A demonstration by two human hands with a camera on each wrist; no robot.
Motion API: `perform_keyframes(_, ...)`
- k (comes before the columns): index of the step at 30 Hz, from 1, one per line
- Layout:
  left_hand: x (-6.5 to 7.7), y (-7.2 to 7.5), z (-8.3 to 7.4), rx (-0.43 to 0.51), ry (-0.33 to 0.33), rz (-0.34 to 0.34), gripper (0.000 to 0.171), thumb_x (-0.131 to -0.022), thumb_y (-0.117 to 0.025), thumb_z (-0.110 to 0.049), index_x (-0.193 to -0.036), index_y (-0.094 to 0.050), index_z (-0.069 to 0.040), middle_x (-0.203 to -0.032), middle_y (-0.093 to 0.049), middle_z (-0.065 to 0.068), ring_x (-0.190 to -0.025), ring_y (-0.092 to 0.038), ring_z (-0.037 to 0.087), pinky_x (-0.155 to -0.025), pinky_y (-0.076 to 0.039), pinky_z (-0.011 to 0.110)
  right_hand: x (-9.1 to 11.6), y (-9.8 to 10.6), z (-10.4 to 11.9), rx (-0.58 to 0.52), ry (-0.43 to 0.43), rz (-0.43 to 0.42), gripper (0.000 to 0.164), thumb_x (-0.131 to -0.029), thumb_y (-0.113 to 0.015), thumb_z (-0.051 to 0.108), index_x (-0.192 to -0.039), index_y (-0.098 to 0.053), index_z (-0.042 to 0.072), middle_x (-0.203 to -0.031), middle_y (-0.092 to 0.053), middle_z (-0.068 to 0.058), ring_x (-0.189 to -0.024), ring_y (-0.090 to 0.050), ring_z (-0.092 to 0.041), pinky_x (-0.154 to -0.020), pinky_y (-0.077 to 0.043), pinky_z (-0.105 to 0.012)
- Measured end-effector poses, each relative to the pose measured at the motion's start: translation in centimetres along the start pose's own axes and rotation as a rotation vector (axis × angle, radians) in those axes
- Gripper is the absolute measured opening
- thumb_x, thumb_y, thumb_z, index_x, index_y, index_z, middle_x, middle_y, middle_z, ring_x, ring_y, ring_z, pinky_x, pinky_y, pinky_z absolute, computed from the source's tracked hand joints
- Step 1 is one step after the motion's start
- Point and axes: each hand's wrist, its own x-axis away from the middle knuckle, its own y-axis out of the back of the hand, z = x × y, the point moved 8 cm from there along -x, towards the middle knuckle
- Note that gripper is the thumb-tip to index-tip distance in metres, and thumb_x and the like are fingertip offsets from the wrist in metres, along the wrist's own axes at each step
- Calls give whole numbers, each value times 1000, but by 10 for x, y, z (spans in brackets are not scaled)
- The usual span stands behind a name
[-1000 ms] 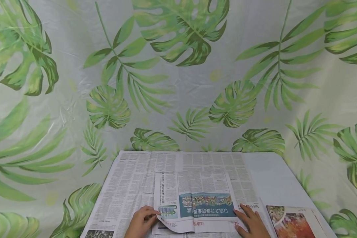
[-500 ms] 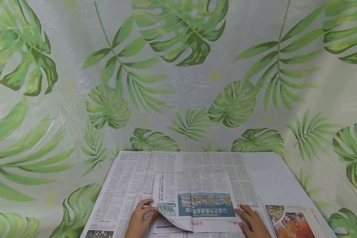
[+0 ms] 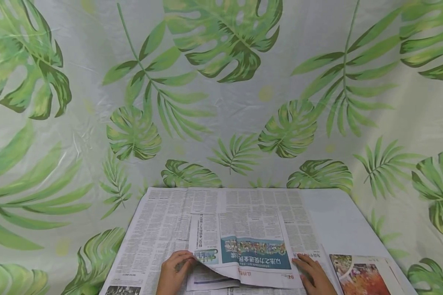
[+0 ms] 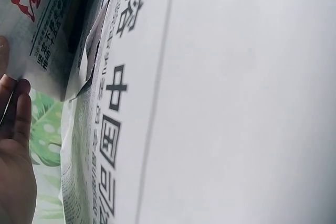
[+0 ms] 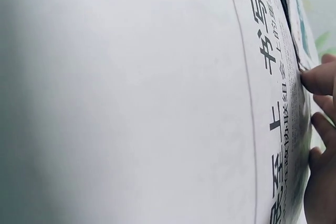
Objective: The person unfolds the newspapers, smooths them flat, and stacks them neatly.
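Note:
A folded newspaper (image 3: 256, 227) with a teal picture banner lies in front of me in the head view. My left hand (image 3: 174, 271) pinches its near left corner between thumb and fingers, and that corner is raised and bent upward. Under the lifted part, another printed layer (image 3: 214, 283) shows. My right hand (image 3: 313, 273) rests at the newspaper's near right edge, fingers loosely extended and fingertips touching the margin. In the left wrist view, the raised sheet (image 4: 31, 9) with red characters is between the left hand's fingers (image 4: 22, 114). The right hand's thumb (image 5: 317, 80) meets the paper edge in the right wrist view.
Larger newspaper sheets (image 3: 151, 229) cover most of the white table (image 3: 328, 221). A printed sheet or booklet with a red and orange picture (image 3: 365, 278) lies at the near right. Behind the table hangs a leaf-patterned curtain (image 3: 236, 110).
My left hand has lifted the folded newspaper's near left corner, exposing more of the layer beneath. My right hand stays at the right edge, shifting only slightly.

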Motion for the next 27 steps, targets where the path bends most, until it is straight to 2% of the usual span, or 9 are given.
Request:
perform_keyframes(5, -2, 0, -1, 16, 26, -11, 19, -83, -84, -18, -96, -79, -30, -104, -71, -23, -100, -70, 2, -91, -56, 20, -3, 3, 4, 42, -21, 21, 45, -92, -71, 7, -135, -68, 17, -146, -57, -16, -135, -50, -49, -105, -41, -68)
perform_keyframes(8, -4, 0, -1, 27, 66, -9, 17, -85, -82, -22, -98, -79, -32, -103, -70, -25, -100, -69, 1, -91, -56, 22, -6, 7, 9, 57, -17, 14, 45, -93, -72, 9, -137, -66, 18, -145, -57, -13, -132, -55, -43, -100, -49, -62)
perform_keyframes(12, -6, 2, -2, 45, 100, -27, 16, -86, -82, -23, -97, -79, -33, -101, -71, -25, -101, -69, 1, -91, -56, 24, -10, 10, 15, 101, -3, -17, 47, -91, -75, 10, -136, -67, 22, -133, -61, -2, -119, -63, -30, -92, -55, -51)
perform_keyframes(16, -6, 4, -5, 52, 107, -59, 14, -86, -82, -23, -98, -80, -31, -102, -72, -22, -100, -70, 2, -90, -57, 26, -14, 10, 16, 117, -55, -5, 49, -90, -77, 11, -136, -67, 24, -118, -61, 7, -105, -62, -16, -89, -56, -44)
perform_keyframes(21, -8, 5, -6, 46, 132, -89, 12, -88, -80, -28, -100, -80, -29, -104, -74, -19, -100, -70, 3, -88, -57, 26, -18, 7, 15, 89, -138, 32, 49, -91, -77, 15, -137, -65, 27, -113, -63, 9, -98, -59, -6, -86, -56, -35)
perform_keyframes(24, -9, 7, -5, 42, 157, -109, 11, -88, -80, -31, -99, -80, -30, -104, -74, -18, -99, -69, 2, -87, -57, 27, -21, 8, 18, 76, -127, 15, 49, -90, -78, 13, -135, -67, 26, -111, -65, 9, -92, -58, -2, -80, -55, -29)
perform_keyframes(27, -11, 8, -5, 44, 166, -131, 11, -89, -80, -32, -99, -80, -29, -104, -75, -18, -97, -69, 1, -87, -57, 26, -25, 9, 23, 61, -82, -13, 49, -89, -80, 14, -135, -67, 24, -113, -66, 8, -91, -59, 0, -77, -54, -28)
